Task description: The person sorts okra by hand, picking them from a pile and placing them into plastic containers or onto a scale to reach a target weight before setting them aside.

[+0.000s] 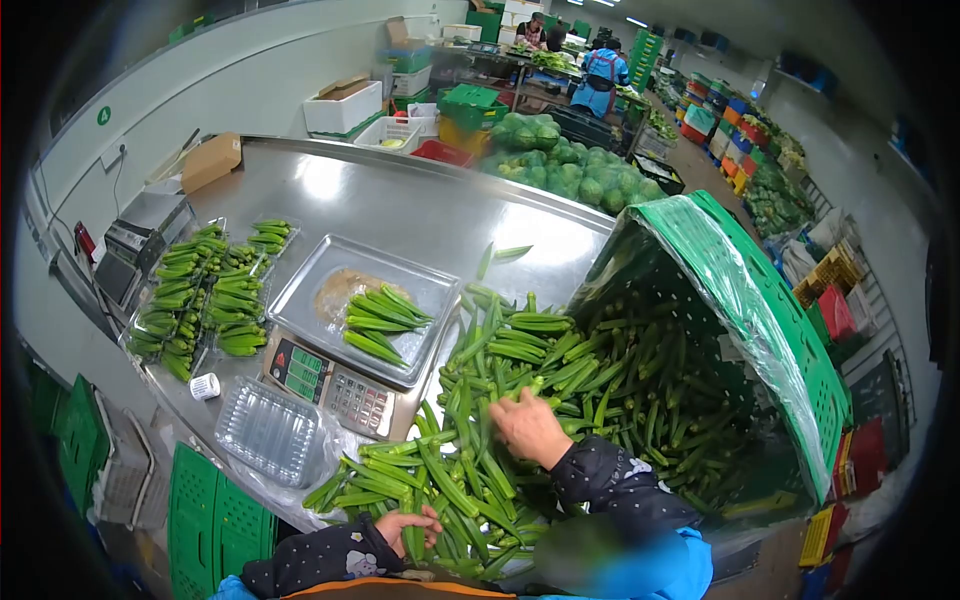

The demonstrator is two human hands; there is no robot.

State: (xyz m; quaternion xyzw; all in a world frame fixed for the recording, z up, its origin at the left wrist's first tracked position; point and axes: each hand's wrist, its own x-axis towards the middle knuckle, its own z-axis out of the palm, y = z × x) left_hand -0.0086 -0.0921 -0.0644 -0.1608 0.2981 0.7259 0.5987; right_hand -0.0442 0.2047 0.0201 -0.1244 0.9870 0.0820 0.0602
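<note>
My right hand [530, 427] is on the okra pile [465, 440], its fingers curled at a pod; what they grip is partly hidden. Near the table's front edge my left hand [408, 528] is wrapped round some okra [413, 545]. The pile spills from a tipped green crate [765, 330] lined with clear plastic. Several okra pods [380, 320] lie on the metal tray [300, 290] of a digital scale [330, 385]. Empty clear plastic boxes [268, 430] stand left of the pile, and filled boxes [200, 290] sit farther left.
A white roll [204, 387] lies by the filled boxes. Behind the steel table [400, 190] are bagged green produce [570, 170] and a white box [343, 108]. A green crate [210, 520] stands below the front edge. People [600, 75] work at a far table.
</note>
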